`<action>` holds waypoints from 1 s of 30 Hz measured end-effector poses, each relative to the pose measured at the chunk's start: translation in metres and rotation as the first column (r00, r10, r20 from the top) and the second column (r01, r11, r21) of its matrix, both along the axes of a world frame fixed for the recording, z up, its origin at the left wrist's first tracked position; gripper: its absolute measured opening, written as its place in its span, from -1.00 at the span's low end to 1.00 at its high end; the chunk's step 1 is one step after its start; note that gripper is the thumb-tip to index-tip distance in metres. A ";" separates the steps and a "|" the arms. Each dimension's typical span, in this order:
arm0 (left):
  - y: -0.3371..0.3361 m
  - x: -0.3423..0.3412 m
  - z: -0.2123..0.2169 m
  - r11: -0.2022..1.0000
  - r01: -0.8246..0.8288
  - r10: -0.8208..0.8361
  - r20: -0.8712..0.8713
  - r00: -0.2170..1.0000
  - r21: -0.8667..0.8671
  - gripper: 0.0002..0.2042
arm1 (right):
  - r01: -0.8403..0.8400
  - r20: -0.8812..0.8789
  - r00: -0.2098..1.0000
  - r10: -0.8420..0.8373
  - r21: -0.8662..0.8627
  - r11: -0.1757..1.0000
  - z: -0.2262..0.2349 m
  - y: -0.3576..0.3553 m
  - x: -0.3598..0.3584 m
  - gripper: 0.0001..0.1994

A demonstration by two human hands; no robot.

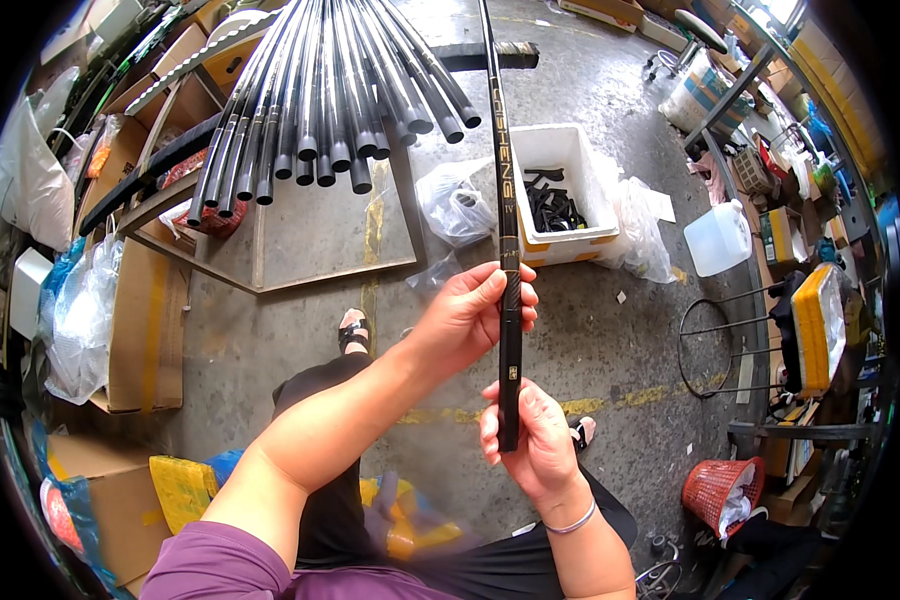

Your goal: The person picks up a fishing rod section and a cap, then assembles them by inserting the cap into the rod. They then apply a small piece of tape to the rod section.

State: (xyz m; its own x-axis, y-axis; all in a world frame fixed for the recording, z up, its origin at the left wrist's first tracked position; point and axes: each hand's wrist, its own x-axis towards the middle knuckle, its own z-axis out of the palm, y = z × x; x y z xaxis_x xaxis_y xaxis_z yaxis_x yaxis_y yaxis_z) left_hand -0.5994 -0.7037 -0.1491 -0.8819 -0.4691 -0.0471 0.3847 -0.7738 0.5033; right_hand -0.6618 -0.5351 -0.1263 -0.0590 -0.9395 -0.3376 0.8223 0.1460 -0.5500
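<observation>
You have the rod (510, 345) upright in your hands, its upper part crossing your view just in front of the left edge of the box (605, 190). It is slim and black, thicker toward the lower end, with gold lettering along the shaft. Your left grip (480, 305) is closed around the rod, nearer to you than the box, thumb in front and fingertips showing on the far side. Your right grip (533, 430) holds the rod's lower end, closer to you again than the box (there is a bracelet (573, 517) on that wrist).

The box is white, stands on the floor (610, 335) and holds dark pieces (553, 205) (too jumbled to tell one from another). A clear bag (455, 205) lies just left of the box, and another bag (638, 240) sits against its right side. Farther left of the box, a bundle of rods (320, 110) fans out above a metal frame (410, 200), the dark ends pointing your way.

Right of the box stands a translucent jug (718, 240). Nearer to you than the box, also on the right, are a ring-based stool (815, 330) tipped on its side and a red basket (708, 495). Well left of the box is a carton (150, 320) (clear plastic beside it).
</observation>
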 end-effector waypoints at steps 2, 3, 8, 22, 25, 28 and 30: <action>0.000 0.000 0.000 1.000 0.001 -0.001 -0.004 1.000 -0.005 -0.67 | 0.001 -0.008 1.000 -0.001 -0.008 1.000 -0.002 0.000 0.000 -0.63; 0.000 0.000 0.000 1.000 0.001 -0.001 -0.008 1.000 -0.005 -0.67 | 0.002 -0.010 1.000 -0.002 -0.012 1.000 -0.003 0.000 0.000 -0.64; 0.002 0.001 -0.002 1.000 0.005 -0.005 -0.004 1.000 -0.009 -0.67 | 0.003 -0.026 1.000 -0.003 -0.009 1.000 -0.003 -0.001 -0.001 -0.64; 0.024 0.000 0.005 0.984 0.104 -0.104 0.009 0.995 -0.145 -0.74 | 0.152 -0.084 0.985 -0.150 0.020 0.988 -0.004 -0.006 -0.028 -0.57; 0.015 0.007 0.006 0.973 0.108 -0.100 0.050 0.994 -0.203 -0.70 | 0.007 -0.235 0.972 -0.012 -0.022 1.000 -0.003 0.002 -0.022 -0.48; 0.010 0.008 0.010 0.964 0.080 -0.076 0.024 0.997 -0.253 -0.74 | -0.044 -0.474 0.876 0.094 0.115 0.992 0.001 0.011 -0.010 -0.53; 0.010 0.007 0.012 0.964 0.075 -0.072 0.022 0.997 -0.257 -0.73 | 0.065 -0.508 0.861 -0.005 0.099 0.993 -0.002 0.014 -0.001 -0.58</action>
State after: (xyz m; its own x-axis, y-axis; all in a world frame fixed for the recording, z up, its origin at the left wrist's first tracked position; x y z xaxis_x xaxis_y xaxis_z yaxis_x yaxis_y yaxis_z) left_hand -0.5929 -0.6935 -0.1367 -0.9145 -0.4009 0.0556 0.3242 -0.6434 0.6935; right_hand -0.6632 -0.5214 -0.1281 -0.2818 -0.8926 -0.3520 0.4404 0.2056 -0.8740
